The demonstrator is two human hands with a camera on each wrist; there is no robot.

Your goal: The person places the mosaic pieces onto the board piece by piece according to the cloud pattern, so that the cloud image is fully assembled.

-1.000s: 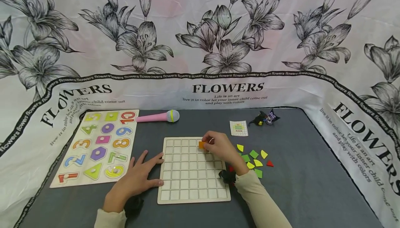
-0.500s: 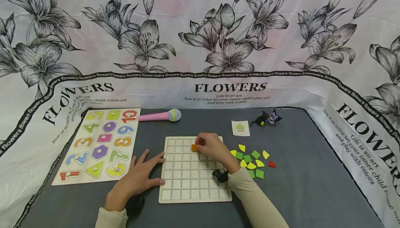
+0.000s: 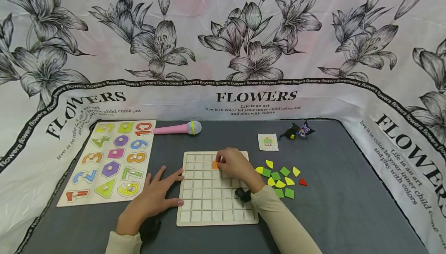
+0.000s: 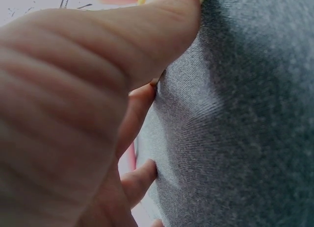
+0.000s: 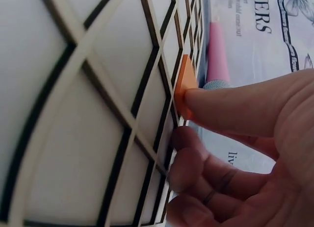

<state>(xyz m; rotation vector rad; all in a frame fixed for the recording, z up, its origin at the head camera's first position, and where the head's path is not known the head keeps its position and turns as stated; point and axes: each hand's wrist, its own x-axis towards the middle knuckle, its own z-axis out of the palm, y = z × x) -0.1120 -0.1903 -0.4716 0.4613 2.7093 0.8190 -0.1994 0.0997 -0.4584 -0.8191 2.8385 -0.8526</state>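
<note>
A wooden grid board (image 3: 202, 205) with square cells lies on the grey tabletop. Over its far part, my right hand (image 3: 234, 165) pinches an orange square tile (image 3: 215, 165) between thumb and fingers. In the right wrist view the thumb lies against the tile (image 5: 185, 87), which is tilted at the grid's ridges, with the other fingers curled below. My left hand (image 3: 155, 195) is spread flat, its thumb and index fingertip at the board's left edge. The left wrist view shows the left hand's fingertips (image 4: 142, 175) resting on the grey cloth.
Loose yellow, green and red pieces (image 3: 280, 184) lie right of the board. Behind them are a small pattern card (image 3: 268, 142) and a dark little figure (image 3: 297, 131). A number puzzle board (image 3: 106, 163) lies at left, a pink toy microphone (image 3: 177, 128) at its far corner.
My right hand has moved left across the far part of the board with the orange tile, then lowered slightly and slowed. The left hand has stayed at the board's edge.
</note>
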